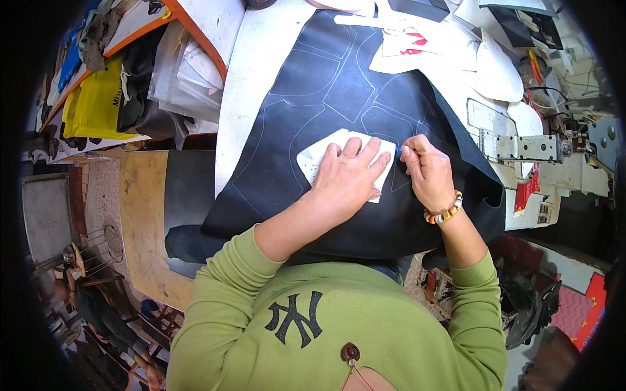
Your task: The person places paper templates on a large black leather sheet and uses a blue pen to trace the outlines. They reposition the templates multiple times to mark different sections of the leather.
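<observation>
on dark fabric (313, 98): l hand (345, 176) flat on white template (319, 156); r hand (427, 173) pinching pen (399, 149)

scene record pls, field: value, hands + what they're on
left hand: flat, palm down, pressing a white template onto the fabric
right hand: closed on a thin marking tool with its tip at the template's right edge
fabric: dark sheet spread over a white table, pale traced outlines already on it
wrist: beaded bracelet on the right
right of fabric: metal machine part
far edge of table: white paper patterns
</observation>
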Action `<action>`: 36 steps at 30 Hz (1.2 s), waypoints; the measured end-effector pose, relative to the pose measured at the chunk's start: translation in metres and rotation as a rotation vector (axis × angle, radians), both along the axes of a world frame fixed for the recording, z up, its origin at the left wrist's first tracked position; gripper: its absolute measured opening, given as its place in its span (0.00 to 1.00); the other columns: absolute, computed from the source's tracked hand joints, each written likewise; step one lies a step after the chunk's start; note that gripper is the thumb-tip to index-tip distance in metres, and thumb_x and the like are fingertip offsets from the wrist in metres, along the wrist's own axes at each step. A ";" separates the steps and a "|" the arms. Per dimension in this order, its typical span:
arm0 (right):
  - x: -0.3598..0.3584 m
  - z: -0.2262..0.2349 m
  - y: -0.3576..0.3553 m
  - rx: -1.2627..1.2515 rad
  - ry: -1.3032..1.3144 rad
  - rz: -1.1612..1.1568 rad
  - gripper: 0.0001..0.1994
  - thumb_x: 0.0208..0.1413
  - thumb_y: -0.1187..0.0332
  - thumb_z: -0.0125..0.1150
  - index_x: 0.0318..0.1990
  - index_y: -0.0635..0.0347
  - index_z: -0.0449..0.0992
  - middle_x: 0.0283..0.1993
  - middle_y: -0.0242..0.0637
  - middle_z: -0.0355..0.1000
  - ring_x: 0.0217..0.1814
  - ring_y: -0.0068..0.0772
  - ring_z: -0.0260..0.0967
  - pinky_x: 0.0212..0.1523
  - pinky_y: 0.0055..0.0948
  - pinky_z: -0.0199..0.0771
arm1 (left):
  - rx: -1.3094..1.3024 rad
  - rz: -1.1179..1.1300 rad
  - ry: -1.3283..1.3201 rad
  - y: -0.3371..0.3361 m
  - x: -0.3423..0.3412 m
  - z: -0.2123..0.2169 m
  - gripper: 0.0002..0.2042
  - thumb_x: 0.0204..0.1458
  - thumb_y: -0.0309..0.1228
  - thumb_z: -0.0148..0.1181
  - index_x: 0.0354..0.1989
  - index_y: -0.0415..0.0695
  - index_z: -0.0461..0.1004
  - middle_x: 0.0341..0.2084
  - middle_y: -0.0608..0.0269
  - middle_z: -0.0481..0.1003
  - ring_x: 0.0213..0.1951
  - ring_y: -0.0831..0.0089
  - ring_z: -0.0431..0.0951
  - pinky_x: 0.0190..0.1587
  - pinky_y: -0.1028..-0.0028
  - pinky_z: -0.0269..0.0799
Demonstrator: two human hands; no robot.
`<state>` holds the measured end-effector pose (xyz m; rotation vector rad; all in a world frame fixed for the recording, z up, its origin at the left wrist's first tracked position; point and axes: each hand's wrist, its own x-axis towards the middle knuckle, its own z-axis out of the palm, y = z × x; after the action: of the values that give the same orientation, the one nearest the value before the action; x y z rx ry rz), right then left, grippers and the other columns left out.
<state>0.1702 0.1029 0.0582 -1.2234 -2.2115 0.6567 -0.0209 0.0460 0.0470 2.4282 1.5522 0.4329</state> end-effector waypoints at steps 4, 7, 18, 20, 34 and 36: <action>-0.002 0.003 -0.013 0.020 -0.021 -0.009 0.03 0.62 0.73 0.56 0.36 0.62 0.72 0.26 0.38 0.72 0.24 0.33 0.71 0.26 0.28 0.70 | -0.007 -0.002 -0.017 0.000 -0.001 -0.002 0.31 0.45 0.41 0.69 0.61 0.53 0.71 0.59 0.60 0.67 0.55 0.60 0.66 0.54 0.59 0.63; -0.004 0.005 -0.026 0.034 -0.034 -0.020 0.04 0.59 0.71 0.60 0.33 0.58 0.71 0.28 0.42 0.73 0.28 0.47 0.73 0.28 0.37 0.72 | 0.007 -0.012 -0.025 0.001 -0.003 -0.005 0.30 0.46 0.40 0.68 0.61 0.53 0.71 0.59 0.60 0.67 0.55 0.60 0.66 0.53 0.60 0.63; -0.006 0.009 -0.073 0.027 -0.020 0.085 0.05 0.55 0.74 0.62 0.32 0.58 0.71 0.26 0.40 0.70 0.27 0.45 0.71 0.29 0.37 0.70 | 0.005 -0.039 -0.067 0.003 -0.008 -0.005 0.28 0.47 0.36 0.67 0.60 0.51 0.71 0.59 0.58 0.67 0.55 0.59 0.66 0.51 0.61 0.65; -0.003 0.008 -0.076 0.000 -0.015 0.100 0.05 0.55 0.74 0.62 0.32 0.59 0.72 0.26 0.40 0.70 0.27 0.45 0.71 0.29 0.37 0.70 | 0.002 -0.041 -0.075 0.003 -0.008 -0.006 0.28 0.46 0.36 0.67 0.60 0.51 0.72 0.59 0.57 0.67 0.54 0.59 0.66 0.52 0.60 0.65; -0.064 -0.003 -0.071 -0.274 0.288 0.253 0.04 0.58 0.76 0.60 0.39 0.63 0.76 0.33 0.40 0.76 0.31 0.38 0.75 0.33 0.30 0.75 | -0.396 -0.478 -0.394 0.048 -0.078 -0.004 0.25 0.42 0.13 0.62 0.52 0.42 0.76 0.65 0.55 0.65 0.61 0.54 0.67 0.58 0.64 0.70; -0.074 -0.006 -0.070 -0.235 0.297 0.246 0.04 0.56 0.75 0.63 0.38 0.61 0.76 0.32 0.40 0.75 0.31 0.44 0.75 0.33 0.34 0.75 | -0.408 -0.495 -0.407 0.050 -0.080 -0.004 0.24 0.42 0.12 0.62 0.52 0.42 0.76 0.65 0.55 0.65 0.62 0.54 0.66 0.58 0.64 0.71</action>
<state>0.0958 0.0328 0.0525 -0.8947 -2.0899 1.1458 -0.1009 0.0964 0.0427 2.1258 0.7509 0.4249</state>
